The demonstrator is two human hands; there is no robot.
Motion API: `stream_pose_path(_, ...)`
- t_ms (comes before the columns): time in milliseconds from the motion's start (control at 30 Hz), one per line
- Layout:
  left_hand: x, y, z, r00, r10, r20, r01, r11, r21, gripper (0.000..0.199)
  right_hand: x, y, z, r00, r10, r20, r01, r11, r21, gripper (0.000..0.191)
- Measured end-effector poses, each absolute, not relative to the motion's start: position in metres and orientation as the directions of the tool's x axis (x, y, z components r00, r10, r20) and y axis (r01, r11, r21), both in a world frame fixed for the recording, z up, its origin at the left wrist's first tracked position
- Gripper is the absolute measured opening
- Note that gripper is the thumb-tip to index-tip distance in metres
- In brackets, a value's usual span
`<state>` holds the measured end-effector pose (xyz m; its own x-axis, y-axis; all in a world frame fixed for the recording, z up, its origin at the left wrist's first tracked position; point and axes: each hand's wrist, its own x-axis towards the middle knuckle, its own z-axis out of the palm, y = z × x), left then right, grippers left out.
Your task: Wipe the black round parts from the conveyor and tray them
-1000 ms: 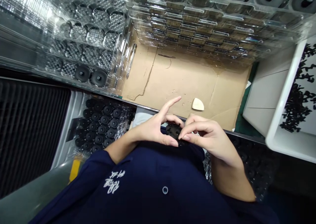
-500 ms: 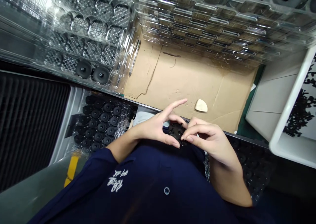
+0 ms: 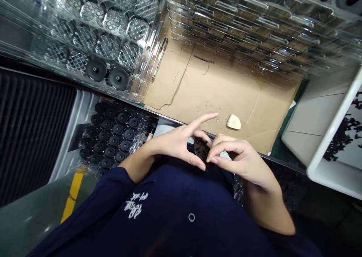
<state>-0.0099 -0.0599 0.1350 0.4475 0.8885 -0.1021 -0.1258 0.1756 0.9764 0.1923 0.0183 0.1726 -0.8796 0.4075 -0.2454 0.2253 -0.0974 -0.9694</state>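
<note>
A round black part (image 3: 200, 150) is held between my two hands, close to my body and just below the table edge. My left hand (image 3: 181, 142) curls round its left side, with the thumb below, the index finger stretched out above and the other fingers behind it. On the right side, my right hand (image 3: 236, 153) pinches at the part's edge with thumb and index finger. Anything small between those fingertips is hidden. A cream wedge-shaped piece (image 3: 233, 122) lies on the cardboard (image 3: 215, 91) beyond my hands.
Clear plastic trays (image 3: 113, 26) stand at the upper left, and stacked ones (image 3: 240, 26) along the back. A pen (image 3: 160, 60) lies on the cardboard. At the right is a white bin (image 3: 319, 170) with small black pieces. Black round parts (image 3: 114, 140) fill a tray at lower left.
The view has shifted slightly. The black part appears tilted more on edge between my hands, and my grip has barely changed.
</note>
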Motion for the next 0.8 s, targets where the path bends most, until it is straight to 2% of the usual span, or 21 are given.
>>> stream_pose_path(200, -0.013, -0.06, 0.137, 0.427, 0.904, -0.01, -0.1, 0.058, 0.993, 0.123, 0.194, 0.014, 0.175, -0.855, 0.467, -0.225, 0.198, -0.107, -0.974, 0.006)
stream_pose_path(533, -0.011, -0.062, 0.141, 0.414, 0.909, -0.052, -0.111, 0.107, 0.988, 0.114, 0.195, 0.015, 0.177, -0.83, 0.526, -0.185, 0.228, 0.018, -0.974, 0.009)
stream_pose_path(600, -0.011, -0.06, 0.141, 0.41, 0.91, -0.066, -0.075, 0.105, 0.992, 0.098, 0.198, 0.014, 0.175, -0.808, 0.563, -0.175, 0.219, 0.01, -0.976, 0.009)
stream_pose_path(667, -0.014, -0.061, 0.14, 0.415, 0.905, -0.089, -0.009, 0.102, 0.995, 0.049, 0.201, 0.014, 0.169, -0.773, 0.618, -0.143, 0.187, 0.007, -0.982, 0.018)
stream_pose_path(700, -0.017, -0.062, 0.138, 0.42, 0.901, -0.107, 0.025, 0.107, 0.994, 0.032, 0.203, 0.015, 0.162, -0.741, 0.659, -0.126, 0.186, 0.021, -0.982, 0.023)
stream_pose_path(733, -0.023, -0.065, 0.136, 0.414, 0.9, -0.138, 0.06, 0.124, 0.99, 0.035, 0.204, 0.016, 0.154, -0.692, 0.715, -0.102, 0.207, 0.06, -0.976, 0.024)
stream_pose_path(800, -0.04, -0.073, 0.132, 0.309, 0.923, -0.231, 0.153, 0.192, 0.969, 0.047, 0.204, 0.02, 0.131, -0.545, 0.838, -0.037, 0.357, 0.191, -0.914, 0.013)
